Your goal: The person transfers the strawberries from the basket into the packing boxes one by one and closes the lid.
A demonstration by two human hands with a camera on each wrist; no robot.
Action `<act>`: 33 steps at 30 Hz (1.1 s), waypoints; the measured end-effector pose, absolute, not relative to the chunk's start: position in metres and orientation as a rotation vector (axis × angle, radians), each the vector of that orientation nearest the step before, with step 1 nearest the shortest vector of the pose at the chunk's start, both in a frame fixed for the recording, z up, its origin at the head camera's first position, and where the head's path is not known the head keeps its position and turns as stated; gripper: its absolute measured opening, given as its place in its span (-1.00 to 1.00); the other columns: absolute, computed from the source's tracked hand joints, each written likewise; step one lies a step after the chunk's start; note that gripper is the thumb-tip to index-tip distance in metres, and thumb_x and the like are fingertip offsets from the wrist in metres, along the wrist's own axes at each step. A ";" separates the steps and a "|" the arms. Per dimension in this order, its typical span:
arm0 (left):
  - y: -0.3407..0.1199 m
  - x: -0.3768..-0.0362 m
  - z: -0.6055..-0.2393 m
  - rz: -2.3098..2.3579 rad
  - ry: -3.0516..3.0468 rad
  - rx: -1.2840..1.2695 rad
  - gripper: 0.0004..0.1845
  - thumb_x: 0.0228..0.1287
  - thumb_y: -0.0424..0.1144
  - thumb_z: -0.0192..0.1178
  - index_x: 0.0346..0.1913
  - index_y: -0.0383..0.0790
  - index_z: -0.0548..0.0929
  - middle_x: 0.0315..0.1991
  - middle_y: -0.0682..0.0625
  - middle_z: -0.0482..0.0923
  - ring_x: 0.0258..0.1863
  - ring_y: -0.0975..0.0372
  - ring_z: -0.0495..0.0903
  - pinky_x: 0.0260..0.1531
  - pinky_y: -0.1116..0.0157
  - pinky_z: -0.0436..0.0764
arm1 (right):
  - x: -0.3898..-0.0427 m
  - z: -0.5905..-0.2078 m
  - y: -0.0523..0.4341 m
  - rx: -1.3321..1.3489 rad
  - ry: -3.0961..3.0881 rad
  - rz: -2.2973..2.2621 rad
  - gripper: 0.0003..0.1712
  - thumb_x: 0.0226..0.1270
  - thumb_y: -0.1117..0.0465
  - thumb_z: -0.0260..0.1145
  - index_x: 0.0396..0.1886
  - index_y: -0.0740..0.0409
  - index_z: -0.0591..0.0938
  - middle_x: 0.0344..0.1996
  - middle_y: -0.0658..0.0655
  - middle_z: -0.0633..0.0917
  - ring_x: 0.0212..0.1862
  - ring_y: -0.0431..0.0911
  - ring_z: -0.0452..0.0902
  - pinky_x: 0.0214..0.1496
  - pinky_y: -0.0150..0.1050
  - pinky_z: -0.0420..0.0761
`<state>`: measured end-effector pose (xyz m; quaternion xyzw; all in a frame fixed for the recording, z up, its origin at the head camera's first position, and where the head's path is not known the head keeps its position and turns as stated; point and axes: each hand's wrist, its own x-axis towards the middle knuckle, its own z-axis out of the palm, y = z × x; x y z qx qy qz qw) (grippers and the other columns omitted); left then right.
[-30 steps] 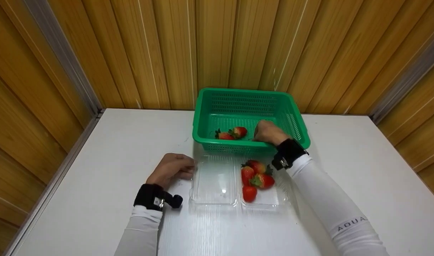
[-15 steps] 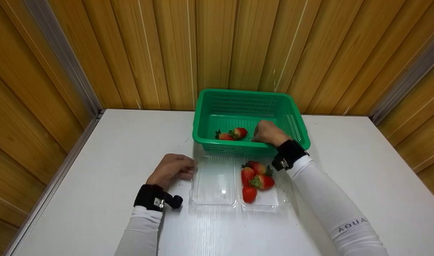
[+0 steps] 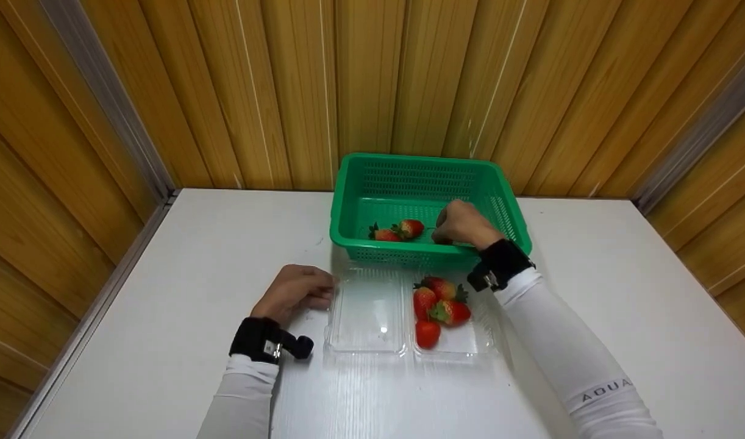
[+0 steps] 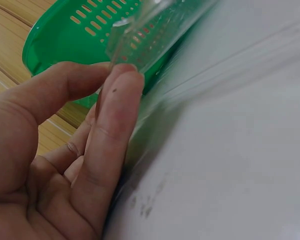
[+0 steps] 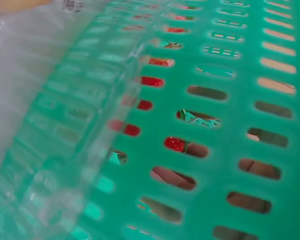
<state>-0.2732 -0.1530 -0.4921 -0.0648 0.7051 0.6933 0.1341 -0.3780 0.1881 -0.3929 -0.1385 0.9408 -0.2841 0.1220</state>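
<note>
My left hand pinches the left edge of a clear plastic clamshell box between thumb and fingertips; the left wrist view shows the thin plastic at the fingertips. Several red strawberries lie in the box's right half. My right hand reaches into the green basket near its front right, fingers curled downward. Through the slots in the right wrist view, a red strawberry shows right beside the fingers; the basket's front wall hides most of this grip. Two more strawberries lie left of the hand.
The basket stands at the back of the white table, close to the wood-patterned wall. The open box lies directly in front of it. My right forearm crosses the table right of the box.
My right hand has risen slightly inside the basket, its wrist shifting a little to the right. My left hand and the box have stayed in place.
</note>
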 end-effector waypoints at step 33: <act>-0.154 -0.272 -0.492 2.047 2.002 -0.147 -0.82 0.28 -0.36 0.43 -0.17 -0.45 0.76 -0.40 -0.14 0.71 -0.49 0.21 0.74 -0.33 0.29 0.81 | -0.358 -0.384 0.190 -0.600 2.853 -0.920 -0.50 0.23 0.41 0.33 -0.72 -0.06 0.29 -0.68 -0.08 0.23 -0.59 -0.19 0.02 -0.53 -0.33 0.03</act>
